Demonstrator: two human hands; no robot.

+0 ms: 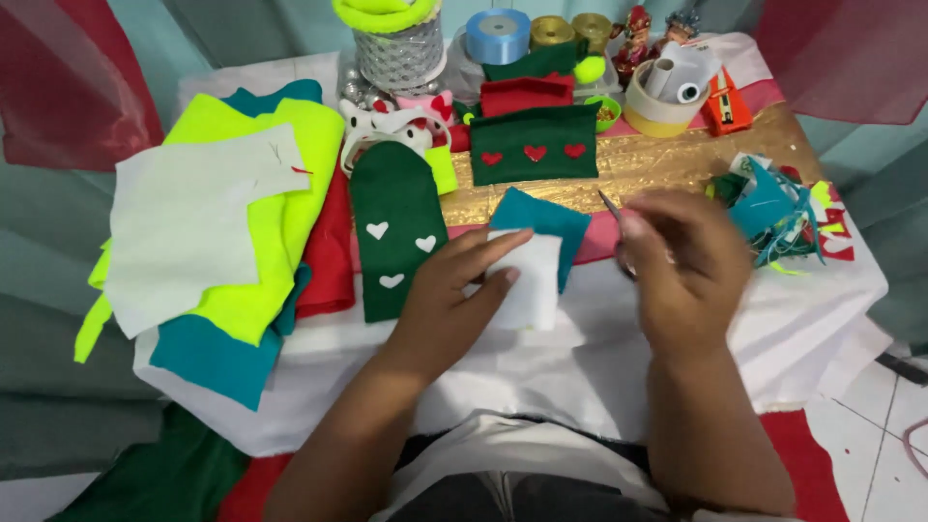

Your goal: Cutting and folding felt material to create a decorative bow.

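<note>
While the left hand (454,290) presses flat, fingers spread, on the white felt piece (527,280) lying on the desk (599,338) over teal felt (541,227), the right hand (681,261) grips scissors (611,208). Felt judged light, limp; hold by an edge.

Bare forearms, no sleeves showing; white top over dark trousers.

One head-worn camera looks steeply down, close over the cloth-covered table (580,367), its right side somewhat motion-blurred.
</note>
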